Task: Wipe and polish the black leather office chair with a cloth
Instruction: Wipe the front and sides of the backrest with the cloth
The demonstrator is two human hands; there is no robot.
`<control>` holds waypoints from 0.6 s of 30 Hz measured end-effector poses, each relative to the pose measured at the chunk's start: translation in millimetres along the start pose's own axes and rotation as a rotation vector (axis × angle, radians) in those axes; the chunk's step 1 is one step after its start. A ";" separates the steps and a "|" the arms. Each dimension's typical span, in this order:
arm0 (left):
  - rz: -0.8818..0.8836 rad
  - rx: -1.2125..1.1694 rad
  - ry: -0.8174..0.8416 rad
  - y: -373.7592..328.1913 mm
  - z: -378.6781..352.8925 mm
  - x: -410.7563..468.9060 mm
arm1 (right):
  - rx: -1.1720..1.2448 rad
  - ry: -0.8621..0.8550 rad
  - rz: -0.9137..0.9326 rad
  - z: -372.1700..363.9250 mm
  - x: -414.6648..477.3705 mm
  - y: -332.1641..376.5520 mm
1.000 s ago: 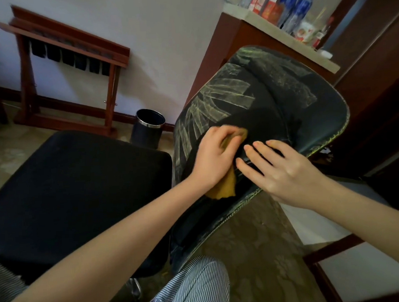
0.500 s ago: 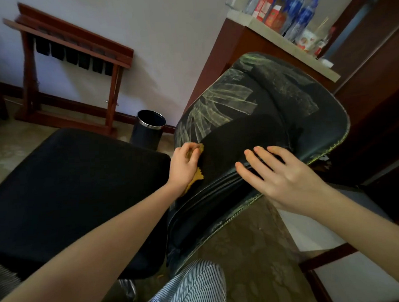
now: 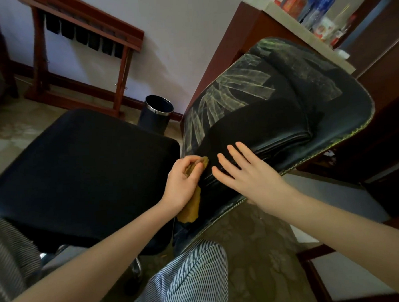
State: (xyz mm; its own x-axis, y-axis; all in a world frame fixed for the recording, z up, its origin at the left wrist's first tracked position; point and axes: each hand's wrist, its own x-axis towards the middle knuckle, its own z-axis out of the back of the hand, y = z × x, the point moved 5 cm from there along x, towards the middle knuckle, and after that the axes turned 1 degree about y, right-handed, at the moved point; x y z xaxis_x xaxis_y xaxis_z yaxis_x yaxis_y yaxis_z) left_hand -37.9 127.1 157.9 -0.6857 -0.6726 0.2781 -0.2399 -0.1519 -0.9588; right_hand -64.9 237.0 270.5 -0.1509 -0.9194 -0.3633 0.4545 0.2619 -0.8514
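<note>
Black leather, dusty and streaked with pale wipe marks, fills the head view. The office chair's backrest (image 3: 284, 105) tilts towards the person, with its seat (image 3: 84, 170) to the left. The left hand (image 3: 182, 181) presses a bunched yellow cloth (image 3: 192, 207) against the backrest's lower left edge, fingers curled round it, a tail hanging below. The right hand (image 3: 248, 174) lies flat on the leather just beside it, fingers straight and spread, seemingly steadying the back.

Wiping looks to be the step in hand: a darker band lies above the hands, and the upper panel looks dusty. The next stroke probably calls for firm pressure up across that grey part.

A bin (image 3: 156, 112) stands behind the seat, a wooden rack (image 3: 84, 39) by the wall, and bottles (image 3: 313, 4) on a counter beyond. None blocks the cloth, but the bracing hand lies in the path of any rightward stroke.
</note>
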 end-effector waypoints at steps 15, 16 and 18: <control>-0.040 0.068 -0.006 17.5 -25.9 90.7 | 0.018 -0.196 0.044 -7.9 5.3 -6.2; 0.012 0.061 -0.021 28.0 -24.5 91.3 | 0.013 -0.201 0.050 -8.6 4.8 -5.7; 0.103 0.048 -0.041 48.7 -22.0 89.0 | 0.005 -0.206 0.057 -11.6 3.7 -4.7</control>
State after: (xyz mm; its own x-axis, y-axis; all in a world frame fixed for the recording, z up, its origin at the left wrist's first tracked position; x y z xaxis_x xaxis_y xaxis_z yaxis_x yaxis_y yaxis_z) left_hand -125.8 75.8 137.1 -0.6765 -0.7151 0.1761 -0.1356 -0.1141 -0.9842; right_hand -77.8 235.8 268.8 0.0575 -0.9439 -0.3251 0.4617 0.3139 -0.8296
